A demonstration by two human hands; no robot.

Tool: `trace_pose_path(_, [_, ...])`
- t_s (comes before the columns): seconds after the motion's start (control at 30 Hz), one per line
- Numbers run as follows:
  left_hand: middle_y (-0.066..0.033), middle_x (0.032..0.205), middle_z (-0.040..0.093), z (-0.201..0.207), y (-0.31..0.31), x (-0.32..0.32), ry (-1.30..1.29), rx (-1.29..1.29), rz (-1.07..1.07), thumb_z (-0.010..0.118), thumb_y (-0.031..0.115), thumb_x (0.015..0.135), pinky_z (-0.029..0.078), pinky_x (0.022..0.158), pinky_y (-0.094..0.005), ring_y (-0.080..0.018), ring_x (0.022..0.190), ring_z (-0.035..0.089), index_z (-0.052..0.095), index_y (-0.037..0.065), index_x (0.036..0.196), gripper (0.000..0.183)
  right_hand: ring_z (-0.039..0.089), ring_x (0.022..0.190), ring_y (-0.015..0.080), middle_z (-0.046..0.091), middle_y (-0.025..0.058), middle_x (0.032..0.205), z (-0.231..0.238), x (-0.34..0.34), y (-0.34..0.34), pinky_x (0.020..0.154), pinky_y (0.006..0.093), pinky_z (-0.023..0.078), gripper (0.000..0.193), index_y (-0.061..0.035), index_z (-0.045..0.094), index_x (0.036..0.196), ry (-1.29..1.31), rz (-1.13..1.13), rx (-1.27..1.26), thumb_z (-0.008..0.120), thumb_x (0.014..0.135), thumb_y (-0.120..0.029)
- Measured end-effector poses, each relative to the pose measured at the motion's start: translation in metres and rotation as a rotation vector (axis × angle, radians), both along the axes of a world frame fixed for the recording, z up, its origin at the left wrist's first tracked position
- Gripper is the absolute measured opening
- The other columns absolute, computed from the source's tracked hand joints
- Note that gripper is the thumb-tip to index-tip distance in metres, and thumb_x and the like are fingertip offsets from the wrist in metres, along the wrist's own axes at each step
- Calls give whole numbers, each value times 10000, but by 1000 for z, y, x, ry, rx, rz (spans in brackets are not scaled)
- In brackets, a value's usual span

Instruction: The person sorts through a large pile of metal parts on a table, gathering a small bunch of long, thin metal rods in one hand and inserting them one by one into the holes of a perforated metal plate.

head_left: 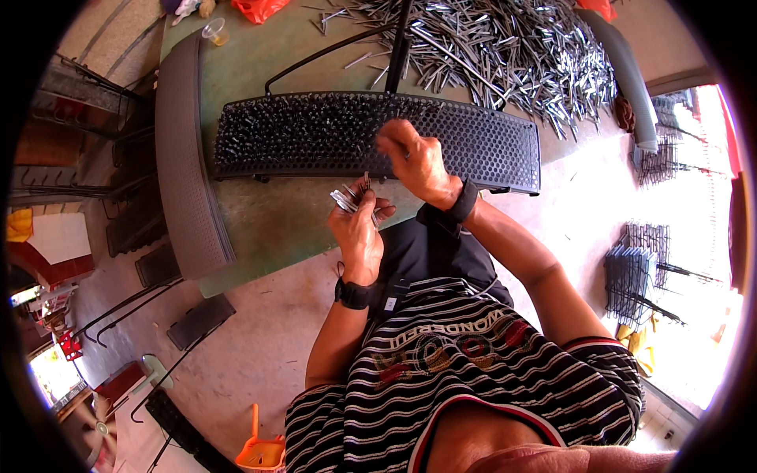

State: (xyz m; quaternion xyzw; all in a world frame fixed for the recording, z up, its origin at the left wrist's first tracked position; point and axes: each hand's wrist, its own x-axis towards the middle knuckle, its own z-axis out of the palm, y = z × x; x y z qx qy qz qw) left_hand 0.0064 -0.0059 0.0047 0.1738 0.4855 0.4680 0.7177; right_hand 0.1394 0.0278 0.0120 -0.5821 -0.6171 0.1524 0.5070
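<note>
A long, dark perforated board [485, 146] lies across the table in front of me. Rows of small shiny-tipped pins [296, 130] stand close together in its left and middle part; the holes on the right show bare. My left hand [360, 229] is closed around several thin silvery metal pins [344, 202], just off the board's near edge. Over the middle of the board, at the border of the filled part, is my right hand [426, 167] with its fingers pinched together. Whatever lies between those fingertips is blurred and too small to make out.
A big heap of loose metal pins [489, 51] covers the far right of the green table [260, 260]. Stacked grey perforated sheets [185, 158] line its left side. A plastic cup [214, 31] stands at the far left. An orange dustpan [260, 451] rests on the floor.
</note>
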Motion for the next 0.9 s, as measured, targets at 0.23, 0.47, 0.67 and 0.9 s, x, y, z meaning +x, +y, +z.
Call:
trace_pose_path(0.23, [-50, 789, 583, 0, 0, -1, 4, 9, -16, 562, -11, 846, 520, 557, -308, -161, 628, 580, 597, 4, 1007, 165, 593, 562, 275, 600, 79, 706, 2, 7, 2, 511, 330, 478, 86, -27, 621, 829, -448, 22, 98, 648, 795, -101])
trace_pose_path(0.47, [-74, 860, 613, 8, 2, 8, 21, 45, -133, 530, 0, 879, 532, 570, -285, -161, 686, 607, 564, 1, 1059, 184, 647, 607, 126, 667, 110, 732, 11, 9, -19, 538, 244, 488, 129, 14, 640, 875, 32, 121, -401, 647, 800, -91])
trace_pose_path(0.67, [-92, 916, 581, 2, -2, 5, 58, 180, -79, 479, -16, 895, 526, 521, -266, -139, 613, 588, 486, -40, 1126, 233, 670, 650, 183, 653, 142, 754, 16, -2, -10, 559, 276, 511, 149, 21, 526, 971, 339, -40, -143, 585, 840, -15])
trace_pose_path(0.9, [-78, 888, 562, -2, -1, -6, 111, 174, -130, 433, 2, 914, 517, 527, -273, -140, 620, 577, 517, -19, 1115, 219, 663, 706, 252, 637, 115, 784, -5, -6, -4, 582, 318, 515, 107, -7, 510, 921, 155, 25, -88, 578, 839, -19])
